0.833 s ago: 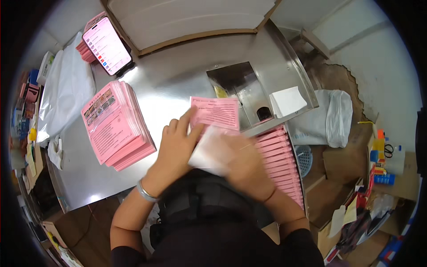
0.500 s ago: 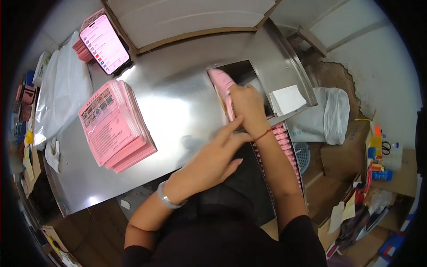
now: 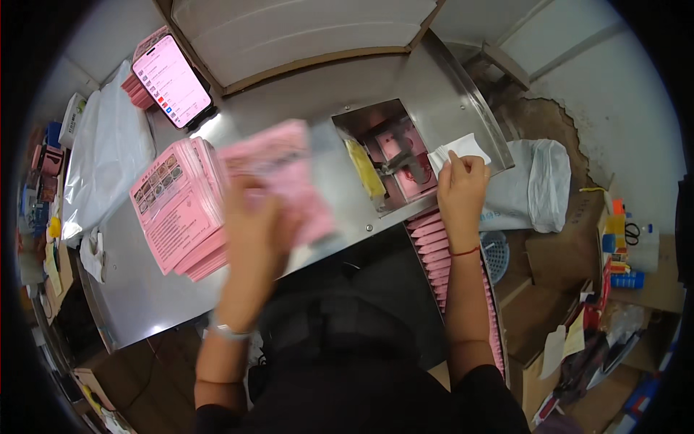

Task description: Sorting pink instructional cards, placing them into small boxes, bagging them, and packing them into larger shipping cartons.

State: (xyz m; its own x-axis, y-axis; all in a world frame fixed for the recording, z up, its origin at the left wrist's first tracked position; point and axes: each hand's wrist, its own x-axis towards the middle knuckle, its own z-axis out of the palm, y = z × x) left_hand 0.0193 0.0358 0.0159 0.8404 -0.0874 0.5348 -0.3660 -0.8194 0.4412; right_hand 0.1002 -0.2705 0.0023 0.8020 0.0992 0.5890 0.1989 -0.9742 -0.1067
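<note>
A pink printed bag [image 3: 278, 155], smeared by motion, is in my left hand [image 3: 256, 235] just right of the bag stack. The neat stack of pink printed bags [image 3: 177, 206] lies on the left part of the metal table. My right hand [image 3: 461, 184] pinches the edge of a small pile of white paper slips [image 3: 477, 148] beside the table opening. In that rectangular opening [image 3: 383, 155] sit a metal mechanism, a yellow strip [image 3: 366, 173] and something pink below. Under the table edge, a long row of filled pink packets [image 3: 434, 253] runs towards me.
A phone [image 3: 173, 81] with a lit screen leans at the back left, against more pink bags. Clear plastic wrapping [image 3: 108, 152] covers the left side. A cardboard-edged box [image 3: 303, 43] stands at the back. Right of the table are a white sack [image 3: 535, 188] and a blue perforated basket [image 3: 495, 253].
My left hand has moved left from the opening to the stack and now holds a pink bag. My right hand has left the opening for the white slips; the pink packet there is gone from sight.
</note>
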